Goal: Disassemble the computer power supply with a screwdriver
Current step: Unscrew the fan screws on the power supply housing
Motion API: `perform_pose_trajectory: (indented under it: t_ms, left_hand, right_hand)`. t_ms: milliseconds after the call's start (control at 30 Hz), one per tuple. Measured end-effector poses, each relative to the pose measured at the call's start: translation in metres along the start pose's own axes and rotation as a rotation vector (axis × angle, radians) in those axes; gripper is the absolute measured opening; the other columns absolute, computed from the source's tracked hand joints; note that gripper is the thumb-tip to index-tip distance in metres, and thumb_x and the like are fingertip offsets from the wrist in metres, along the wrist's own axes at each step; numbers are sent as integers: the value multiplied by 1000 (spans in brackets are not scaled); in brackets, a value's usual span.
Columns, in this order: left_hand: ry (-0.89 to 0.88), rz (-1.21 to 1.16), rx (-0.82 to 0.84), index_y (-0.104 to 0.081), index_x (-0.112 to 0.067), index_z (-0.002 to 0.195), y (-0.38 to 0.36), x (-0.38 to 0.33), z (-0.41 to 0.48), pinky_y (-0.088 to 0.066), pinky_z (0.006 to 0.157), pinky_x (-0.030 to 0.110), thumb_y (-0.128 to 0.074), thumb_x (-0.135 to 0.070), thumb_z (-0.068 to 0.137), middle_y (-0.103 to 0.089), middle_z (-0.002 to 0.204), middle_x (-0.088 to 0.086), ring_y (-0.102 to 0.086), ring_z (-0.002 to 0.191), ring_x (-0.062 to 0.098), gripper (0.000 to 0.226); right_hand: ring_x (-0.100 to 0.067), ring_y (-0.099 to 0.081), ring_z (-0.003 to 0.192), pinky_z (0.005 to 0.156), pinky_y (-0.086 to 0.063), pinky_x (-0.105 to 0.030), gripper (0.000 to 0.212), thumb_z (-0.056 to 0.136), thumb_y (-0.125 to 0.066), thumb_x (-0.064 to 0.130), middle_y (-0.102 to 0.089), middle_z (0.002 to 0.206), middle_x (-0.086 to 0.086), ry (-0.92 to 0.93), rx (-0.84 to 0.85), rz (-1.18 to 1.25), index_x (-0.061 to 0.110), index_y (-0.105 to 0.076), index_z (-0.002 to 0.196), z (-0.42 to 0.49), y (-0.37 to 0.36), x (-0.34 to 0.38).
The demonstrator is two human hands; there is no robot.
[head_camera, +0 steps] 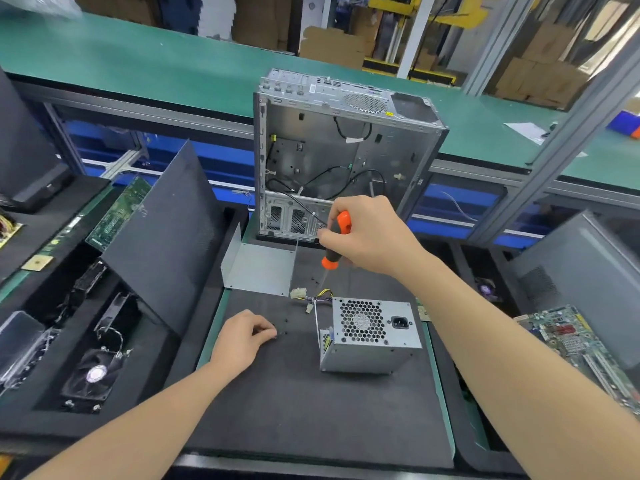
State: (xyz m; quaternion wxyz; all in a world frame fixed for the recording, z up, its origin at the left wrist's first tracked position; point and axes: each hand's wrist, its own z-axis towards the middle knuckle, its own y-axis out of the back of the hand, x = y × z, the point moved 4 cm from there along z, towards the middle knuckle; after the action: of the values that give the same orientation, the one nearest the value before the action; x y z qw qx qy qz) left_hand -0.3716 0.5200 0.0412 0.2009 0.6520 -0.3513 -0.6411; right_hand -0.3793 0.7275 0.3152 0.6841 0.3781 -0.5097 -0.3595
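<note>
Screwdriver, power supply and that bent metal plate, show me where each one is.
screwdriver (329, 262), head view, the orange collar at the bottom of its handle.
power supply (362, 322), head view, the honeycomb fan grille on its face.
bent metal plate (259, 268), head view, its broad flat face.

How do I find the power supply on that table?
Start at the tall open computer case standing at the back of the dark mat. Come forward, past the right hand holding the orange screwdriver, to the small grey power supply. Only it has a honeycomb fan grille, a black plug socket and coloured wires.
</note>
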Motion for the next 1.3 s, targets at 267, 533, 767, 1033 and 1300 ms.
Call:
perform_pose_trajectory:
  t_ms: [267, 533, 767, 1033, 1300]
  left_hand:
    - [24, -10, 6, -74, -40, 78, 3, -1, 3, -50, 78, 28, -76, -31, 95, -68, 88, -10, -65, 86, 7, 19]
    - [-114, -519, -26, -70, -33, 99, 9, -88, -8, -49, 72, 13, -53, -18, 106, -75, 87, -16, -69, 83, 0, 24]
    - [-83, -633, 218, -67, -40, 104, -16, -116, -27, -54, 94, 43, -42, -15, 110, -71, 99, -7, -69, 100, 21, 35]
    - [-160, -580, 238, -72, -43, 84, -16, -132, -37, -44, 85, 14, -53, -2, 103, -57, 117, -3, -65, 97, 4, 49]
    - [-177, -423, 180, -76, -25, 88, -15, -134, -44, -35, 89, 2, -52, 1, 102, -56, 115, -4, -55, 105, -8, 38]
  right_hand:
    - [-10, -59, 50, 55, -54, -30, 17, 84, -66, 33, -65, 54, 5, -69, -26, 21, 18, -62, 77, -11, 4, -3]
    - [-15, -40, 61, 55, -43, -33, 24, 75, -69, 40, -42, 47, 6, -139, -140, -23, 17, -63, 70, -32, 31, -11]
    - [-21, -43, 62, 55, -41, -32, 32, 77, -71, 36, -43, 53, -2, -106, -101, -57, 5, -65, 76, -56, 23, -11]
    - [-15, -39, 65, 56, -30, -25, 25, 78, -72, 36, -44, 52, 4, -38, -95, 17, 13, -64, 73, -62, 25, -16]
    - [-17, -35, 55, 54, -31, -7, 24, 78, -72, 31, -41, 50, 2, 29, -109, 56, 9, -65, 72, -64, 25, -16]
